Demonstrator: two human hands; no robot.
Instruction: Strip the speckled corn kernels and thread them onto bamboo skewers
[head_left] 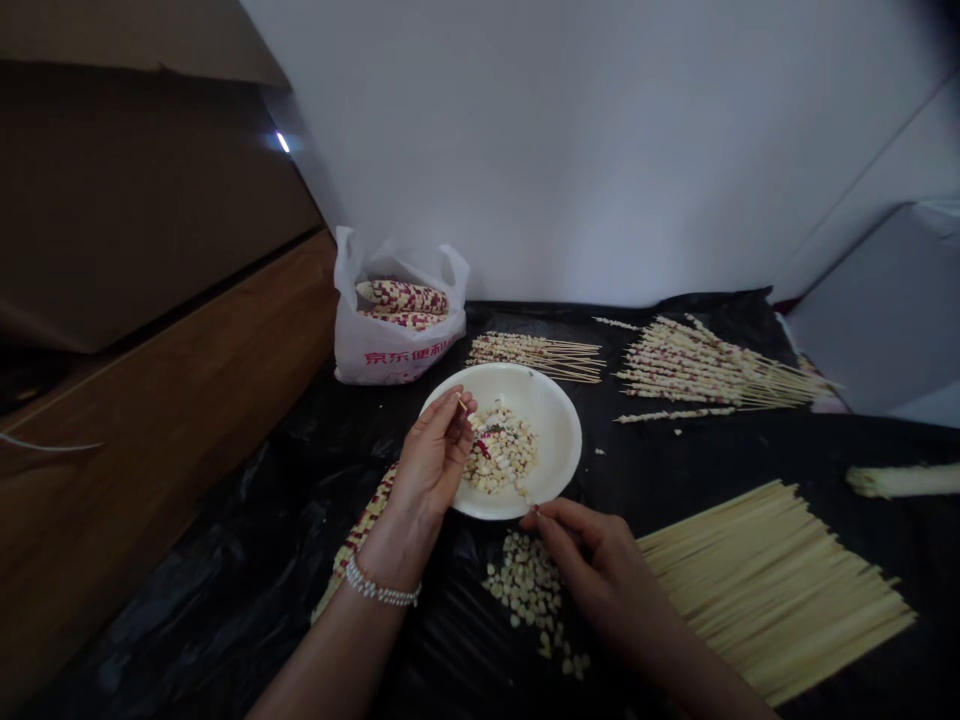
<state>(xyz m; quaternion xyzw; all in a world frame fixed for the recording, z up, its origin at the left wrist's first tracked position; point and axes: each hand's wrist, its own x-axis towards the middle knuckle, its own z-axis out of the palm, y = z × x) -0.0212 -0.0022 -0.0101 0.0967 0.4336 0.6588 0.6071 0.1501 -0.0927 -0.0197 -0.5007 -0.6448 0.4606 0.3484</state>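
My left hand (439,440) is closed above the left side of a white bowl (564,445). A thin pale skewer (461,402) shows its tip between the fingertips; the rest of it is hidden. Loose corn kernels (510,455), mostly cream with a few dark red pieces, lie in the bowl. At the bowl's near right rim my right hand (585,550) pinches thumb and forefinger together on something small; what it is I cannot make out. Beneath that hand is a heap of pale kernels (529,585). A speckled corn cob (360,530) lies partly behind my left forearm.
A plastic bag (390,360) with speckled cobs stands behind the bowl. Kernel-strung skewers lie in a small bundle (532,352) and a larger pile (697,365). Bare sticks (787,580) are stacked at right, near a pale stalk-like piece (907,481). Black plastic sheeting (247,560) covers the surface.
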